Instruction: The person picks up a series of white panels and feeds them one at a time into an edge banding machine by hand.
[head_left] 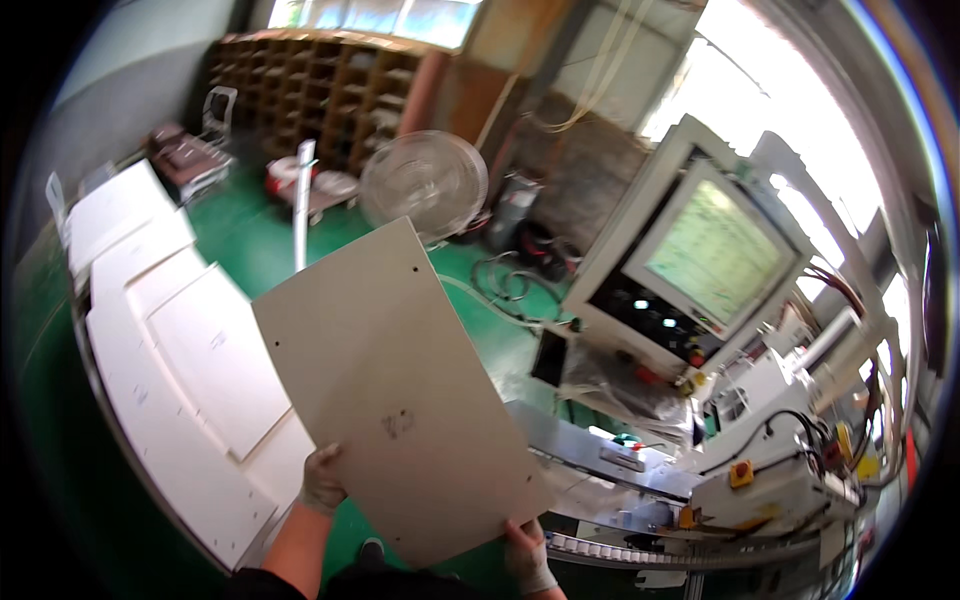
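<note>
I hold a large pale beige rectangular panel [395,390] up in front of me, tilted, with small drilled holes and a faint mark near its lower middle. My left hand [322,481], in a light glove, grips its lower left edge. My right hand [528,556], also gloved, grips its lower right corner. The panel hangs over the green floor, between a stack of white panels on my left and a machine on my right.
White panels [190,370] lie stacked on a low cart at left. At right stands a machine with a control screen [715,250] and a roller conveyor [620,548]. A standing fan [423,183], wooden shelving [320,85] and cables [505,285] sit farther back.
</note>
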